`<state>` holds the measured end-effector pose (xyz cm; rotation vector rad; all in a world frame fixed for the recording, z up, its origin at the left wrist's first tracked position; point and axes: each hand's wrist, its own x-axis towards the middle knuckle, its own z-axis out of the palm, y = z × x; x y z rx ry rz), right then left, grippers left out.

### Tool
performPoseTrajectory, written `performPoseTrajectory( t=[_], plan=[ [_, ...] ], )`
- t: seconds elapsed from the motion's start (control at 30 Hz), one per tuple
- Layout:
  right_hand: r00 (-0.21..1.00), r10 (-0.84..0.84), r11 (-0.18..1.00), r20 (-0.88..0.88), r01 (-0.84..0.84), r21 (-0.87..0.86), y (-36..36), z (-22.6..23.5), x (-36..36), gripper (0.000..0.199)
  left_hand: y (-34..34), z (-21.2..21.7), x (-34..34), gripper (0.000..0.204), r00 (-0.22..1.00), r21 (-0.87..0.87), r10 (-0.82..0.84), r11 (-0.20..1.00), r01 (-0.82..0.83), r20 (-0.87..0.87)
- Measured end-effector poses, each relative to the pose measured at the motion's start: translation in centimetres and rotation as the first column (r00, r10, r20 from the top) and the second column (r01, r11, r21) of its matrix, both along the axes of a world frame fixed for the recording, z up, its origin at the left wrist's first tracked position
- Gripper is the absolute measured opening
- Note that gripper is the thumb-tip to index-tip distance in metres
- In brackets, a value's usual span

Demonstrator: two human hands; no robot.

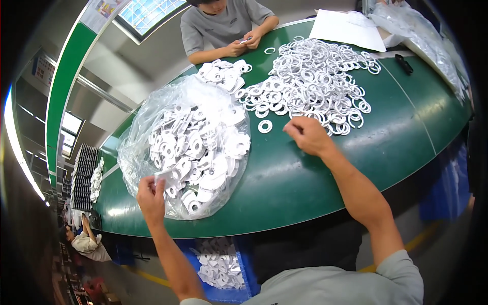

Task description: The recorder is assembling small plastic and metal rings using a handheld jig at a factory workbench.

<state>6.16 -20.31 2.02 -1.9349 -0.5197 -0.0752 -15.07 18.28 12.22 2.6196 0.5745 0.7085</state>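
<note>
A white part [161, 175] is pinched by the left hand [151, 195] at the bag [136, 134] on the bench [305, 178]. The right hand [307, 134] is closed at the ring pile [310, 81]; any grip is hidden.

Bag of parts [193, 147] left of ring pile [310, 81]

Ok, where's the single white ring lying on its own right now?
In the head view, the lone white ring lies on the green table just left of the right hand, between the clear bag of white parts and the big ring pile.
</note>
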Motion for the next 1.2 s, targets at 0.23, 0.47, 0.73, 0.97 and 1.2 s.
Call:
performPoseTrajectory(
  t=[0.23,0.47,0.73,0.97,1.2],
  plan=[
    [0.974,0.034,0.905,0.224,0.065,-0.421,6.5,-2.4,1.4,0.025,-16.0,-5.5,8.2,0.041,0.812,-0.811,-0.159,0.087,0.578,0.561],
    [0.966,-0.098,0.982,0.239,0.133,-0.135,2.8,-1.1,1.4,0.014,-19.3,-10.1,14.9,0.046,0.88,-0.915,-0.25,-0.082,0.395,0.403],
    [0.933,0.13,0.964,0.335,-0.041,-0.261,2.8,1.1,-0.8,0.014,-21.0,-11.6,16.1,0.052,0.836,-0.912,-0.364,-0.13,0.39,0.41],
    [0.956,0.084,0.979,0.28,-0.028,-0.2,2.8,0.6,-1.1,0.014,-20.6,-11.6,15.9,0.031,0.828,-0.906,-0.371,-0.205,0.37,0.421],
    [0.902,-0.222,0.974,0.369,0.224,0.038,-0.5,2.0,1.1,0.011,-20.4,-11.0,15.5,0.025,0.852,-0.918,-0.344,-0.182,0.353,0.396]
  ],
)
